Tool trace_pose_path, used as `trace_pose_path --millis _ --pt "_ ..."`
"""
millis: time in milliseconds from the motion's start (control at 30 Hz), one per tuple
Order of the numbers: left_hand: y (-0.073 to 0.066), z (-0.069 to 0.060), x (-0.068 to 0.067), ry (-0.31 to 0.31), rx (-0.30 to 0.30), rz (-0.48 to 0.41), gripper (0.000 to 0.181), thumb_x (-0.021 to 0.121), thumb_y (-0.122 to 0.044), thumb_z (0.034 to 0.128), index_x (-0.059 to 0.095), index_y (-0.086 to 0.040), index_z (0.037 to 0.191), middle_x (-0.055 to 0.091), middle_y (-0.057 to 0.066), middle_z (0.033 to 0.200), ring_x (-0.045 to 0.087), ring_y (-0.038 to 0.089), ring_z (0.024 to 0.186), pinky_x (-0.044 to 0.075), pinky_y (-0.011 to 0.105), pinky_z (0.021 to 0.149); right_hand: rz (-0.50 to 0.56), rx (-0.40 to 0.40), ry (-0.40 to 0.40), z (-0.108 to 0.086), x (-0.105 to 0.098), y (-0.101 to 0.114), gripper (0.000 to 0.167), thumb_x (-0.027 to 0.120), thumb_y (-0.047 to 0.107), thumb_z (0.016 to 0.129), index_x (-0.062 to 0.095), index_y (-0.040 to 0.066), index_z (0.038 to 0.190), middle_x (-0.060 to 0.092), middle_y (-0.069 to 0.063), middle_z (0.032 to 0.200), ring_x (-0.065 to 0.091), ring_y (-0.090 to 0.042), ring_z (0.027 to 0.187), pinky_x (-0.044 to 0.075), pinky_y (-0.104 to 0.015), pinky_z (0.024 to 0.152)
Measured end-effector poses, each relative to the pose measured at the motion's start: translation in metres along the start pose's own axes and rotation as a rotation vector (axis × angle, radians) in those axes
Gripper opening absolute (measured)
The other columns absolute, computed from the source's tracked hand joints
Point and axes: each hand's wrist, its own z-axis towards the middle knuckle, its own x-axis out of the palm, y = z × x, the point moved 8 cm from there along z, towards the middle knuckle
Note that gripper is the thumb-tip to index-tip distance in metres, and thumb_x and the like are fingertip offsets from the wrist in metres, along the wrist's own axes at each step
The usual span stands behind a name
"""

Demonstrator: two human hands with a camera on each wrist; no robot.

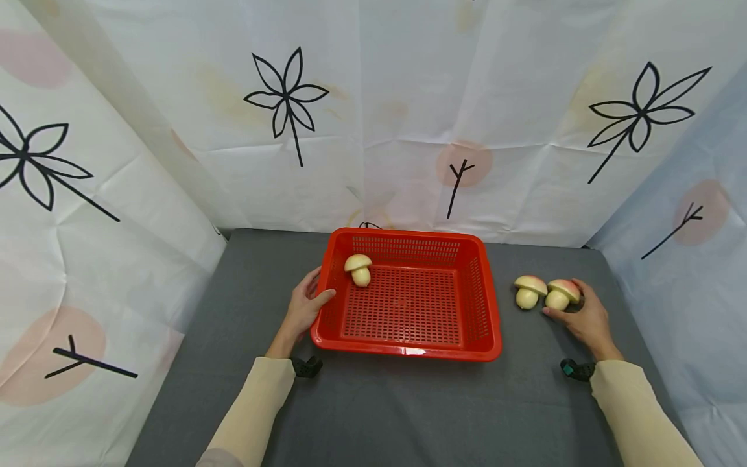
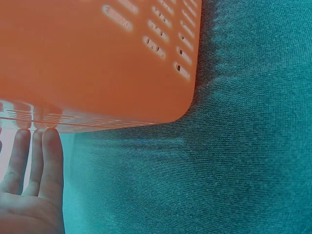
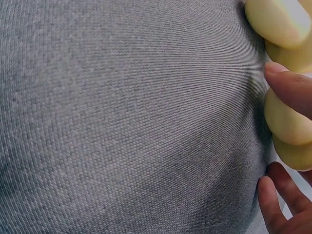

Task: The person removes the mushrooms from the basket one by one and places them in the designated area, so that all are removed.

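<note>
At its left side, the red plastic basket [image 1: 403, 351] is held by my left hand [image 1: 303, 305], the thumb over the rim and the fingers against the outer wall. The left wrist view shows those fingers [image 2: 52, 161] touching the basket's wall [image 2: 97, 63]. Inside the basket, near its back left corner, lies a cream toy mushroom [image 1: 358, 269]. To the right of the basket, my right hand [image 1: 586, 321] grips a second toy mushroom [image 1: 563, 295] between thumb and fingers. A third toy mushroom [image 1: 528, 292] stands right beside it, on the left.
Grey cloth covers the table [image 1: 373, 415]. White patterned curtains [image 1: 397, 117] stand behind the table and along both sides. A dark band [image 1: 578, 370] sits on each wrist. A thin dark wire [image 1: 370, 224] shows behind the basket.
</note>
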Motion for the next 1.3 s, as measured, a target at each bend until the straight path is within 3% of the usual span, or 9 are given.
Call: trace_pose_path --millis 467,633,867,1167,1300 --pt "-0.005 -0.003 0.001 0.011 0.005 -0.009 0.068 0.062 0.0 0.0989 0.028 0.001 0.158 0.042 0.028 0.151 0.049 0.046 0.132 0.052 0.053 0.099 -0.018 -0.046 0.005 0.002 0.002 0.001 0.101 0.083 0.015 0.085 0.018 -0.008 0.157 0.029 -0.042 0.15 0.031 -0.063 0.131 0.028 -0.073 0.103" --pt "-0.004 -0.002 0.001 0.008 0.004 -0.008 0.068 0.063 0.0 0.0987 0.029 0.001 0.158 0.042 0.028 0.152 0.049 0.045 0.133 0.051 0.053 0.1 -0.004 -0.053 0.014 0.001 0.0 0.004 0.103 0.083 0.017 0.085 0.016 -0.007 0.158 0.03 -0.042 0.149 0.036 -0.061 0.126 0.032 -0.072 0.098" --pt "0.024 0.01 -0.006 -0.017 0.023 -0.008 0.068 0.065 -0.006 0.0992 0.033 -0.008 0.158 0.045 0.022 0.152 0.051 0.041 0.132 0.051 0.052 0.1 -0.025 -0.049 -0.005 0.001 -0.006 0.011 0.102 0.084 0.02 0.085 0.019 -0.006 0.159 0.032 -0.041 0.147 0.041 -0.059 0.123 0.039 -0.071 0.091" --pt "-0.004 -0.002 0.001 0.008 0.007 -0.013 0.068 0.062 0.001 0.0985 0.028 0.002 0.157 0.041 0.029 0.152 0.048 0.048 0.133 0.049 0.057 0.101 -0.077 -0.069 -0.02 0.002 -0.019 0.032 0.1 0.082 0.022 0.087 0.019 0.0 0.16 0.029 -0.04 0.15 0.035 -0.061 0.129 0.033 -0.076 0.094" --pt "-0.006 -0.003 0.002 0.01 0.01 -0.019 0.068 0.062 0.001 0.0987 0.028 0.002 0.158 0.04 0.029 0.153 0.047 0.048 0.133 0.048 0.059 0.101 -0.084 -0.111 -0.019 0.002 -0.022 0.047 0.097 0.082 0.024 0.087 0.022 0.001 0.16 0.03 -0.039 0.15 0.034 -0.06 0.13 0.032 -0.077 0.093"
